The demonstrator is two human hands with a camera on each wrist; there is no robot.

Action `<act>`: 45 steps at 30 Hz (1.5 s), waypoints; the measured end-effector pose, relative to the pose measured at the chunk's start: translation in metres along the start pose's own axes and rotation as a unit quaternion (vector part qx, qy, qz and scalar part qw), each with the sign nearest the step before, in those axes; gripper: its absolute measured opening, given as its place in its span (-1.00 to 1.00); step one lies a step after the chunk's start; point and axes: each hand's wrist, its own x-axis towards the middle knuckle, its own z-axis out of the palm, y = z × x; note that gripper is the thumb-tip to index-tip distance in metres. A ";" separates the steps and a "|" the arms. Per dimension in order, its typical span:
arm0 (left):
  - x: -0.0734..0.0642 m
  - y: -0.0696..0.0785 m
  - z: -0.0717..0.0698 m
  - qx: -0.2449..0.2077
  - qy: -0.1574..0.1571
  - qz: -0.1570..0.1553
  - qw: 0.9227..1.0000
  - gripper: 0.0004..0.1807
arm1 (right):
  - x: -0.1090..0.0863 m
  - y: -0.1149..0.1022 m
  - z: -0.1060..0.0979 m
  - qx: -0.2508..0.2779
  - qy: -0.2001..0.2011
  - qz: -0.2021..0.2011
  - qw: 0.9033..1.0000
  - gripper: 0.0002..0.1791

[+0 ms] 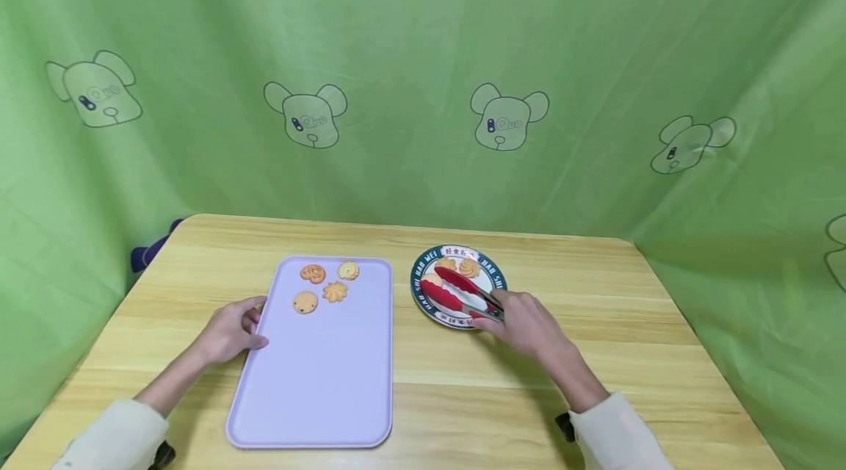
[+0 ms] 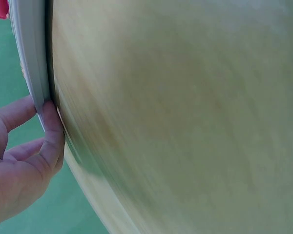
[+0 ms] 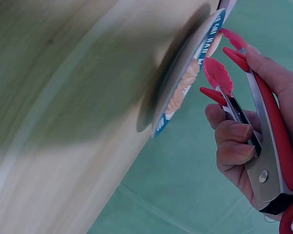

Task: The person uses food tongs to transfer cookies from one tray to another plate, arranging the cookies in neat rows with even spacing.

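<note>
My right hand (image 1: 525,323) grips a pair of red-tipped metal tongs (image 3: 271,161), fingers wrapped round both arms. The tongs' tips are spread apart over a round plate (image 1: 423,312) with a dark green lettered rim. Cookies lie on that plate, among them a swirled cookie (image 1: 469,268); one beneath the tips is partly hidden. My left hand (image 1: 228,330) pinches the left edge of a lilac tray (image 1: 317,389), thumb on top and fingers below the rim. Toward the tray's far end lie a pretzel cookie (image 1: 313,274), a ring-shaped cookie (image 1: 348,270), a flower-shaped cookie (image 1: 335,291) and a round cookie (image 1: 305,302).
Tray and plate stand side by side on a light wooden table (image 1: 562,257), with a strip of wood between them. A green curtain (image 1: 410,183) with bear-head outlines hangs behind the table and along its sides. Something dark purple (image 1: 148,253) shows past the far left corner.
</note>
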 end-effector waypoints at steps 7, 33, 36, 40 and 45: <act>0.000 -0.001 0.001 -0.004 0.000 0.000 1.000 -0.18 | 0.001 0.003 0.005 0.000 -0.013 0.011 1.000 -0.30; 0.003 -0.003 0.001 -0.002 0.001 0.001 1.000 -0.18 | 0.015 -0.043 0.002 0.029 -0.006 -0.038 0.999 -0.36; 0.003 -0.003 0.001 -0.003 0.002 0.001 1.000 -0.18 | 0.020 -0.056 0.006 0.041 -0.018 -0.039 0.998 -0.37; 0.003 -0.003 0.001 -0.007 0.000 0.001 1.000 -0.18 | 0.026 -0.073 0.012 0.058 -0.035 -0.044 0.997 -0.35; 0.002 -0.002 0.000 -0.005 -0.001 0.003 1.000 -0.17 | 0.035 -0.091 0.019 0.063 -0.053 -0.052 0.995 -0.36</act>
